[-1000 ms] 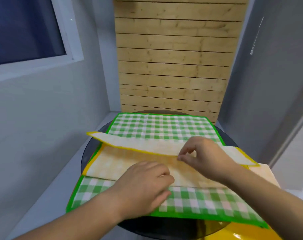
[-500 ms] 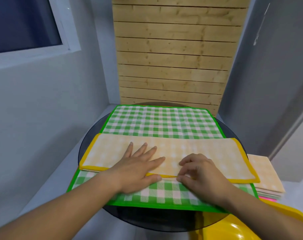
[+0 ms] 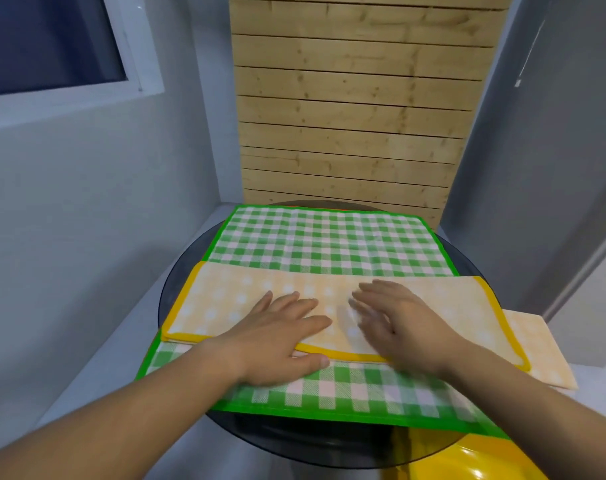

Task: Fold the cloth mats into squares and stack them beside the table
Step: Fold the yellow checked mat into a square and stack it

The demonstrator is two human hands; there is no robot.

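Yellow-and-white checked cloth mat (image 3: 225, 306) with a bright yellow hem, seen from the head camera, folded into a long band and lying crosswise on a larger green-and-white checked cloth mat (image 3: 322, 244) with a green hem. Both spread on a round dark glass table (image 3: 177, 282), the green one flat and unfolded, its near left corner reaching past the rim. Left hand (image 3: 277, 337) flat on the near middle of the yellow band, palm down, fingers straight and slightly spread, pressing the cloth, thumb lying on the green checks just below the yellow hem; nothing gripped. Right hand (image 3: 398, 323) just beside it to the right, also over the yellow band, fingers extended and fanned, holding nothing; blurred by motion, so contact with the cloth impossible to confirm. Between the two hands, a narrow strip of pale yellow cloth. Right of the table, partly hidden behind the end of the yellow band, a folded pale yellow checked mat (image 3: 533, 344), any layers beneath it not distinguishable. At the bottom right corner, a glossy yellow plastic object (image 3: 468, 462), partly under the table edge, kind unclear. Behind the table, a panel of horizontal pale wooden slats (image 3: 357, 116) between grey walls, and at upper left a white-framed window (image 3: 52, 43) with dark glass.
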